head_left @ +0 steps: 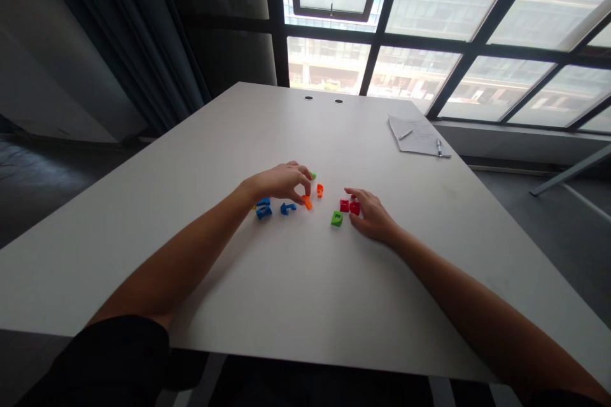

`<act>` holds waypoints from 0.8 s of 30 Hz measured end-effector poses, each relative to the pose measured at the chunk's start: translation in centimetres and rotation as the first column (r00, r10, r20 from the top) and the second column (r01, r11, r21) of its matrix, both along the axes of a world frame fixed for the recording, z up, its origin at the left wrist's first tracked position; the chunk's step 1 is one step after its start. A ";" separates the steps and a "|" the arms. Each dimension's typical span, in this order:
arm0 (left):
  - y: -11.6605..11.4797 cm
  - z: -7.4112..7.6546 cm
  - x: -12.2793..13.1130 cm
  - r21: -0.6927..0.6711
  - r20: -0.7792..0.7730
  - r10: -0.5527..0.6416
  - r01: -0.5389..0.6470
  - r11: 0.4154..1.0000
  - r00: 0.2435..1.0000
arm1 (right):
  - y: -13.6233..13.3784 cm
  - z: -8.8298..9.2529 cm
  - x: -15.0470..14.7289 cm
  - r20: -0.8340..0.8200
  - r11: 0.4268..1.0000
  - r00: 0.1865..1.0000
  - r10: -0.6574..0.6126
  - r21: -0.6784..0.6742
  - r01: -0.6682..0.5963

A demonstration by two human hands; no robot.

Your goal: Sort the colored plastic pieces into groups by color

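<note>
Small coloured plastic pieces lie on a white table (296, 292). My left hand (281, 181) hovers over them, its fingers pinched on an orange piece (307, 202). A second orange piece (319, 189) and a green bit (313, 175) sit just past it. Two blue pieces (263, 209) (287, 208) lie under my left wrist. My right hand (372, 216) rests on the table with fingers curled, its fingertips touching the red pieces (349, 206). A green piece (337, 219) lies just left of that hand.
A sheet of paper (417, 137) with two pens (439, 147) lies at the table's far right. Two cable holes (323, 100) sit near the far edge. Large windows stand behind the table and a dark curtain hangs at the left.
</note>
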State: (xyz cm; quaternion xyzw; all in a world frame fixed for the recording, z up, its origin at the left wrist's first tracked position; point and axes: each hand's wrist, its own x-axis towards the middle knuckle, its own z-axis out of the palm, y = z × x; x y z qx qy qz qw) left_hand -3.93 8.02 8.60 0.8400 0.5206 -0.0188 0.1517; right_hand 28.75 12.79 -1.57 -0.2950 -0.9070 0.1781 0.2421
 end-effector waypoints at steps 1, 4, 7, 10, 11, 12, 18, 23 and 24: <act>-0.2 0.2 0.3 -0.039 -0.005 -0.012 0.012 0.999 1.000 | 0.0 0.1 0.0 -0.001 1.000 1.000 -0.001 -0.001 0.001; -0.3 -0.2 1.3 -0.046 0.004 0.032 -0.032 0.998 0.999 | -0.1 0.2 0.0 -0.005 1.000 1.000 -0.002 -0.002 0.002; -0.1 -1.8 2.6 0.121 0.070 0.139 -0.146 0.982 0.988 | -0.1 0.2 0.0 -0.004 1.000 1.000 -0.006 0.000 0.006; 0.5 -3.8 3.3 0.283 0.061 0.192 -0.202 0.938 0.979 | 0.0 0.0 0.0 -0.012 1.000 1.000 0.003 0.016 -0.003; 0.7 -4.3 3.3 0.327 0.049 0.223 -0.227 0.917 0.974 | 0.0 0.0 0.0 -0.015 1.000 1.000 0.007 0.024 -0.007; 0.9 -4.6 3.0 0.363 0.045 0.257 -0.255 0.896 0.965 | 0.0 -0.1 0.0 -0.016 0.999 1.000 0.010 0.031 -0.009; 1.7 -3.6 -1.0 0.359 0.077 0.405 -0.404 0.841 0.911 | -0.1 0.1 -0.1 0.006 1.000 1.000 0.000 0.022 0.000; 2.1 -3.4 -2.0 0.341 0.031 0.399 -0.385 0.858 0.917 | 0.0 -0.1 -0.1 -0.002 0.999 1.000 0.001 0.034 -0.001; 2.1 -3.6 -1.7 0.339 0.029 0.377 -0.364 0.867 0.926 | 0.0 -0.1 -0.1 -0.002 0.999 1.000 0.001 0.038 -0.001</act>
